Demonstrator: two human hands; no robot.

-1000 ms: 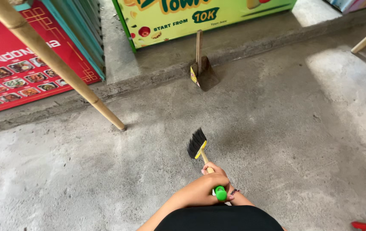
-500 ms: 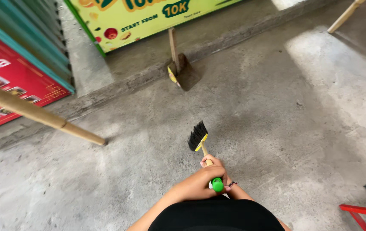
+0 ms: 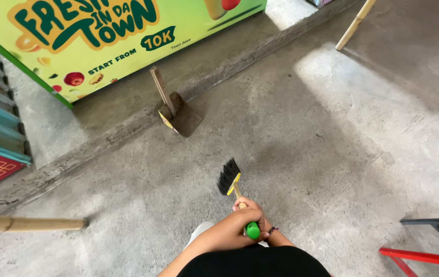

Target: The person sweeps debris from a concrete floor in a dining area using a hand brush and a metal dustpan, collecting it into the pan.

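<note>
I hold a short broom with black bristles (image 3: pixel 228 177), a yellow collar and a wooden handle ending in a green cap (image 3: pixel 252 231). Its bristles rest on the grey concrete floor in front of me. My left hand (image 3: pixel 241 219) wraps the handle just above the cap. My right hand (image 3: pixel 270 232), with a thin bracelet at the wrist, grips the same handle from the right and is mostly hidden behind the left. A dustpan (image 3: pixel 181 119) with an upright wooden handle leans against the kerb, well beyond the bristles.
A raised concrete kerb (image 3: pixel 101 143) runs across the back, with a green and yellow banner (image 3: pixel 101 46) behind it. A bamboo pole (image 3: pixel 24 224) ends at the left, another pole (image 3: pixel 354 25) stands top right. A red and dark metal frame (image 3: pixel 425 254) lies bottom right.
My view has swung to the right, so the dustpan, banner and bamboo pole have slid left in the picture. The broom and both hands keep the same hold and place.
</note>
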